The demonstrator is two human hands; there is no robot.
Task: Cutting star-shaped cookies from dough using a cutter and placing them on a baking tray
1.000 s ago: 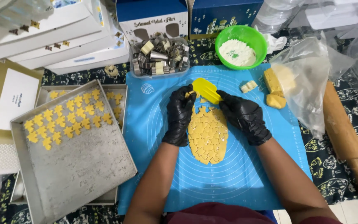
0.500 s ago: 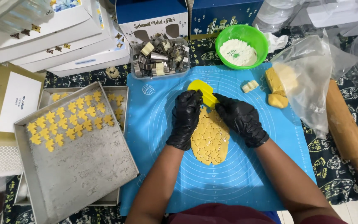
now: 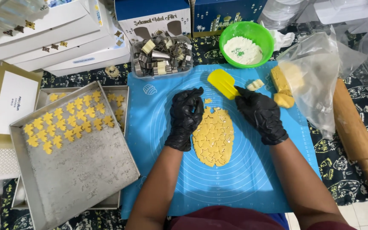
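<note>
A flat sheet of yellow dough [image 3: 214, 138] with star shapes cut into it lies on a blue silicone mat [image 3: 243, 179]. My left hand [image 3: 186, 116], in a black glove, rests at the dough's upper left edge with fingers pinched together; what they pinch is hidden. My right hand [image 3: 259, 114], also gloved, grips the handle of a yellow spatula [image 3: 221, 83], whose blade sits just above the dough's top edge. A small dough scrap [image 3: 208, 101] lies between the hands.
A metal tray [image 3: 81, 170] with several star cookies is on the left, stacked on another tray. Behind the mat are a clear tub of cookie cutters [image 3: 162, 55], a green flour bowl [image 3: 246, 42] and boxes [image 3: 56, 34]. On the right are bagged dough [image 3: 288, 83] and a rolling pin [image 3: 356, 140].
The spatula has come off the dough's top edge and shifted up and right with my right hand. My left hand has drawn slightly left and curled its fingers.
</note>
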